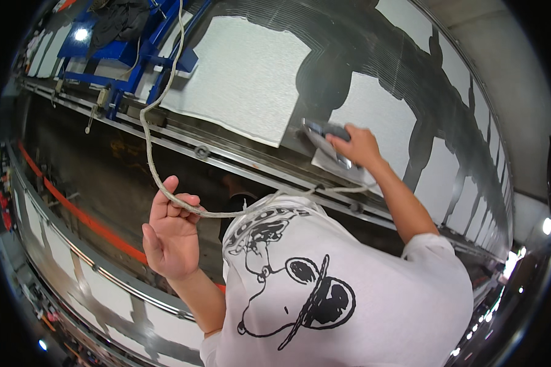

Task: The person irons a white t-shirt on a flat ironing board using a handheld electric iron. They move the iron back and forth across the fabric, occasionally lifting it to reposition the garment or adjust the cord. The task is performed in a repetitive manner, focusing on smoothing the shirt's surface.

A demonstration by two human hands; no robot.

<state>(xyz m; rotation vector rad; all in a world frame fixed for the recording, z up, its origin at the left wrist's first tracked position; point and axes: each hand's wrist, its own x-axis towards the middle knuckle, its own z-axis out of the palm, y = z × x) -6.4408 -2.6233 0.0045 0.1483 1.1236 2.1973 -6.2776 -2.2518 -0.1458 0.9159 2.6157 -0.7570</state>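
Observation:
My right hand (358, 147) is closed round the dark handle of a silver and black iron (324, 137), blurred by motion. The iron is tilted over the near edge of a white fabric panel (373, 113) on the long dark table (309, 113). A pale braided cord (150, 137) hangs from above and loops past my waist toward the iron. My left hand (174, 235) is raised at the left with its palm up. Its bent fingers hook the cord, while the thumb stands apart.
Another white fabric panel (245, 73) lies left of the iron, and several more continue to the right. A blue metal frame (113, 70) with dark cloth stands at the upper left. A metal rail (226, 160) edges the table. Behind my left arm runs another table (104, 275) with white panels.

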